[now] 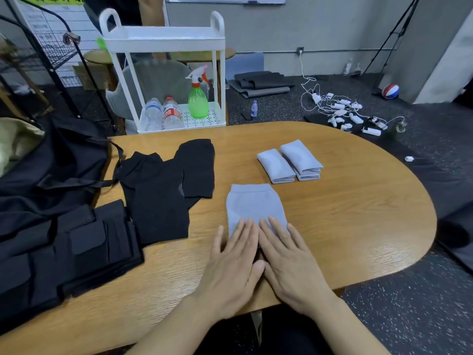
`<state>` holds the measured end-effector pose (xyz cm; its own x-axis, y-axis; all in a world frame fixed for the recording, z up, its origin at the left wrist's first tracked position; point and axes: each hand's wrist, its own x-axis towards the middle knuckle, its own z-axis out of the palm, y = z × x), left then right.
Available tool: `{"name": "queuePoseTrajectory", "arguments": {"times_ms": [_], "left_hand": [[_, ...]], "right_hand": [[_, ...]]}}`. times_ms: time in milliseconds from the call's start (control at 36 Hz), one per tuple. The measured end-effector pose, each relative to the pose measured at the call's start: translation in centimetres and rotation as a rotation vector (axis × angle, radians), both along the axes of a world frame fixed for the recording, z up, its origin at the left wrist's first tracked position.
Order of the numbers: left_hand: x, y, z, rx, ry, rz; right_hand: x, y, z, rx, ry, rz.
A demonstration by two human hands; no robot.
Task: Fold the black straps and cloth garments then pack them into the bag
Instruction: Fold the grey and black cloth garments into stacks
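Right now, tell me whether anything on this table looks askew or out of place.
Little stands out. The black garments lie unfolded and overlapping, one crooked across the other, unlike the two folded grey pieces. Both hands, left and right, press flat on the grey cloth. Nothing looks spilled or damaged.

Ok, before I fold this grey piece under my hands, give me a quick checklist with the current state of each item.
1. Grey cloth lying flat on the wooden table: ok.
2. Left hand and right hand pressing its near end, fingers straight: ok.
3. Far end free of other items: ok.
4. Two folded grey pieces set aside, apart from this one: ok.
5. Black garments folded: not ok, still spread out.
6. Black bag open and ready: cannot tell.
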<state>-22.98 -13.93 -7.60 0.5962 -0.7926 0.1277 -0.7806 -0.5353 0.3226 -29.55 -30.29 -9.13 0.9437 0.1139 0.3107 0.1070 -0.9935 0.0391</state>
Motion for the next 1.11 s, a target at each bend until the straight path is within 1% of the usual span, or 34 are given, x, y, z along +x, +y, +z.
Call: {"name": "queuePoseTrajectory", "arguments": {"times_ms": [83, 194, 389, 528, 583, 722, 833, 972, 1056, 1111], "left_hand": [[0.1, -0.4, 0.2, 0.17, -0.023, 0.031], [0.2, -0.6, 0.2, 0.283, -0.066, 0.055], [0.7, -0.3, 0.5, 0.34, -0.103, 0.143], [1.5, -1.0, 0.4, 0.31, -0.146, 0.236], [1.9, -1.3, 0.7, 0.333, -0.184, 0.265], [3.0, -2.0, 1.5, 0.383, -0.101, 0.364], [4.0, -2.2, 1.3, 0.38, -0.087, 0.361], [5.0, -2.2, 1.0, 0.365, -0.111, 0.333], [5.5, -2.0, 0.5, 0.344, -0.131, 0.309], [5.5, -1.7, 0.4, 0.294, -0.099, 0.293]], "right_hand": [[0.5, -0.7, 0.0, -0.048, 0.098, -0.025], [0.5, -1.7, -0.2, -0.048, 0.172, -0.124], [-0.1, -1.8, -0.1, 0.009, 0.18, -0.198], [-0.8, -0.7, 0.0, 0.051, 0.154, -0.218], [-1.1, -0.1, 0.0, 0.057, 0.135, -0.21], [-1.3, 0.9, -0.1, 0.049, 0.013, -0.147], [-1.1, 1.3, 0.0, 0.047, -0.032, -0.126], [-1.0, 1.4, 0.1, 0.073, -0.018, -0.115], [-0.9, 1.3, 0.1, 0.123, -0.036, -0.116], [-0.7, 1.1, 0.2, 0.179, -0.057, -0.128]]}}
